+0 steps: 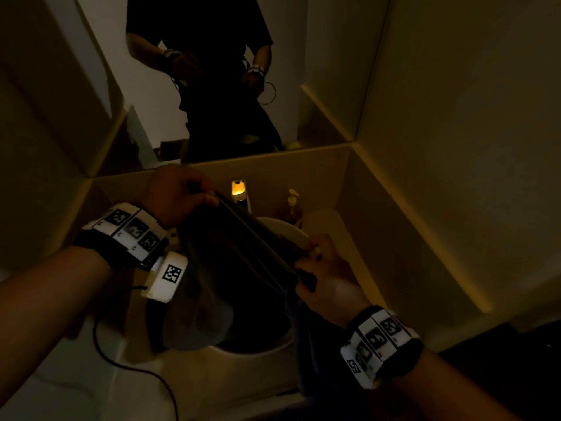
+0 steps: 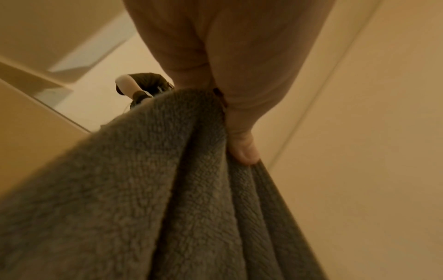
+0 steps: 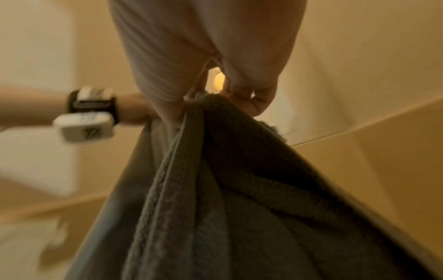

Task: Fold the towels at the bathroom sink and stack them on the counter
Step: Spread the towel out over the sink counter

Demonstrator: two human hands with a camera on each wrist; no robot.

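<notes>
Holding grey towel [image 1: 243, 262] mid-fold over sink [image 1: 285, 229]: left hand [image 1: 176, 192], right hand [image 1: 324, 268] each pinch top edge. No folded stack visible on table; stacking not yet done.

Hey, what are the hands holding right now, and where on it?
Both hands pinch one grey towel along its top edge: left hand at one end, right hand at the other.

Your right hand [image 3: 210, 62] pinched the top edge of a grey towel [image 3: 227, 199] that hung down in folds, while your left forearm (blurred, wearing a black strap and white camera [image 3: 84, 126]) reached in beyond it.
</notes>
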